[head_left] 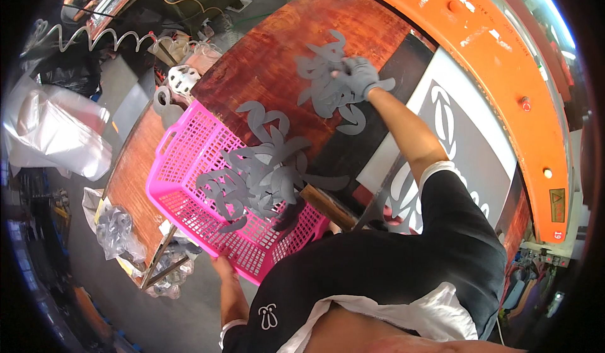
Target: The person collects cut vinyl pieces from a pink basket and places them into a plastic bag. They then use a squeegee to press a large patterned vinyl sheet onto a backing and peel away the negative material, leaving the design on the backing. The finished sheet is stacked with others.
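Note:
My left hand [222,266] grips the near rim of a pink plastic basket [189,123], its fingers partly hidden by the rim. The basket tilts against the table edge. Grey curved flat cut pieces [271,170] lie heaped in it and overhang its far side onto the table. My right hand [360,77], in a grey glove with bare fingertips, reaches over the table onto a second, smaller heap of the same grey cut pieces [324,98]. Its thumb stands apart from the fingers, which rest on the pieces.
The reddish-brown wooden table [265,57] has an orange machine beam [498,57] along its right side. Beneath my right arm lies a grey sheet with curved cut-outs [463,145] on a white board. At the left are a smaller wooden table [135,183], clear plastic bags [63,126] and a coiled hose [107,38].

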Demonstrator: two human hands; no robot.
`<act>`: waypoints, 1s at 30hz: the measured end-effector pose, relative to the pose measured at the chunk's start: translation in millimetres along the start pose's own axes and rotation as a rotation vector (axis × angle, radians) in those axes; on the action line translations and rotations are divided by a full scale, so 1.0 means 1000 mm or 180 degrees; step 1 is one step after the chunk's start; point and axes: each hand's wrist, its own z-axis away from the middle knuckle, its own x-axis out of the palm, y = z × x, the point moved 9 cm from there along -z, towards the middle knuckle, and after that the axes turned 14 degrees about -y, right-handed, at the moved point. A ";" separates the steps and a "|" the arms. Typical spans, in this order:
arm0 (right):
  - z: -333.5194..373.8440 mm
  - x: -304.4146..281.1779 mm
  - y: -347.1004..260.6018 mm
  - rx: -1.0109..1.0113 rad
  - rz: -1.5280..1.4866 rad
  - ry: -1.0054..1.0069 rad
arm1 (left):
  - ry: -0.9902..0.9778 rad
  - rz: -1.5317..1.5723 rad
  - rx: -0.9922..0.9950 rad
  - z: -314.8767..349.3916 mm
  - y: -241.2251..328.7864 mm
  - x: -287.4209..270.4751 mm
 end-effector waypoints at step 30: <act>-0.078 -0.045 0.012 0.0001 0.0337 0.1262 | 0.0158 -0.0043 -0.0096 0.001 -0.010 -0.002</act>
